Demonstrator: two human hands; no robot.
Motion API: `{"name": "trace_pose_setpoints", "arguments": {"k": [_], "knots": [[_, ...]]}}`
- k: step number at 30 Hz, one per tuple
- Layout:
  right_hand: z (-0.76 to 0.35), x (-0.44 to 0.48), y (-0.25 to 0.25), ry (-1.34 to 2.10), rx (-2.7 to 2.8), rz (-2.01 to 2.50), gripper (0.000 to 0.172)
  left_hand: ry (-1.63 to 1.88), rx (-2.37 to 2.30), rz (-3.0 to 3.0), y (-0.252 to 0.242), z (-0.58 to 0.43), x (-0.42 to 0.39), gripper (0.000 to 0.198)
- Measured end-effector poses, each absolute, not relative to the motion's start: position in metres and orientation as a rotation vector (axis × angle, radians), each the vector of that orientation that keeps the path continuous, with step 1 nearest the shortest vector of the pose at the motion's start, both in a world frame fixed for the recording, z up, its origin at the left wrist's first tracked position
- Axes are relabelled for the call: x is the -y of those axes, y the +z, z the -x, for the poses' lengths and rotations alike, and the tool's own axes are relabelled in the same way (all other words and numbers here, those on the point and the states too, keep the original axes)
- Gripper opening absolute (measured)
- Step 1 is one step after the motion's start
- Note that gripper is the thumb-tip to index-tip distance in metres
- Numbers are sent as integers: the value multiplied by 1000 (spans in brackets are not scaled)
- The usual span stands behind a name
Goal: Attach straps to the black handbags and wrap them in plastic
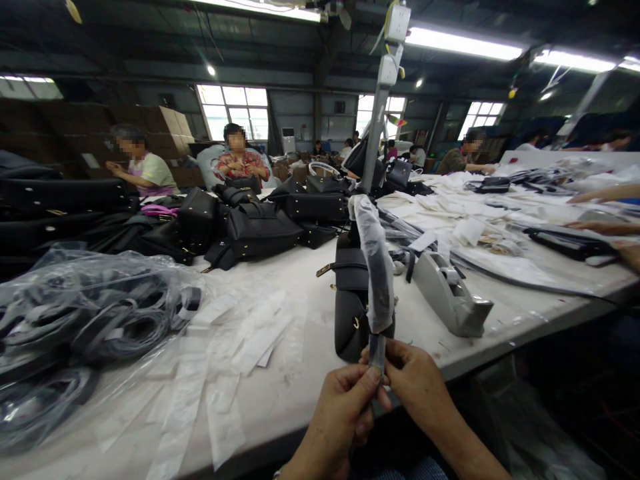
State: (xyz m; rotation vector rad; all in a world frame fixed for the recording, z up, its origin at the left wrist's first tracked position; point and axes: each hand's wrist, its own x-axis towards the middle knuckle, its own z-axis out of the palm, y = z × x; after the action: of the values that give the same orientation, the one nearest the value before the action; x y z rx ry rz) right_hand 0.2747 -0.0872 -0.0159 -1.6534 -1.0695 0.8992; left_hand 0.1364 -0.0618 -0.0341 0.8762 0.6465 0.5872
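A black handbag (350,320) with gold-coloured hardware stands at the table's front edge, just beyond my hands. Its arched handle (377,273) is wrapped in white tissue. Below the wrapping, a dark strap end (376,353) with a shiny, plastic-like surface runs down between my fingers. My left hand (343,410) pinches this strap end, thumb on top. From the other side, my right hand (415,380) has its fingers closed at the strap; its fingertips are partly hidden behind it.
A grey tape dispenser (450,293) stands right of the handbag. Coiled straps in clear plastic (120,313) and white paper strips (250,333) lie left. Black bags (265,227) are piled behind. A metal post (375,140) rises beyond. Co-workers sit around; another person's hands (610,227) show far right.
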Motion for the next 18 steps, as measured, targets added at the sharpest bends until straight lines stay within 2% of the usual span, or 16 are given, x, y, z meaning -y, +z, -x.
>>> {"name": "trace_pose_setpoints", "arguments": {"k": [5, 9, 12, 15, 18], "knots": [[-280, 94, -20, 1303, 934, 1247, 35, 612, -649, -827, -37, -137, 61, 42], [-279, 98, -23, 1632, 739, 855, 50, 616, -608, -692, -37, -138, 64, 43], [-271, 96, -19, 1603, 761, 928, 52, 603, -591, -675, -42, -141, 66, 45], [-261, 93, -14, 1395, 864, 1230, 45, 631, -625, -810, -49, -144, 64, 51], [-261, 92, -12, 1217, 923, 1339, 50, 715, -667, -938, -52, -146, 60, 54]]}}
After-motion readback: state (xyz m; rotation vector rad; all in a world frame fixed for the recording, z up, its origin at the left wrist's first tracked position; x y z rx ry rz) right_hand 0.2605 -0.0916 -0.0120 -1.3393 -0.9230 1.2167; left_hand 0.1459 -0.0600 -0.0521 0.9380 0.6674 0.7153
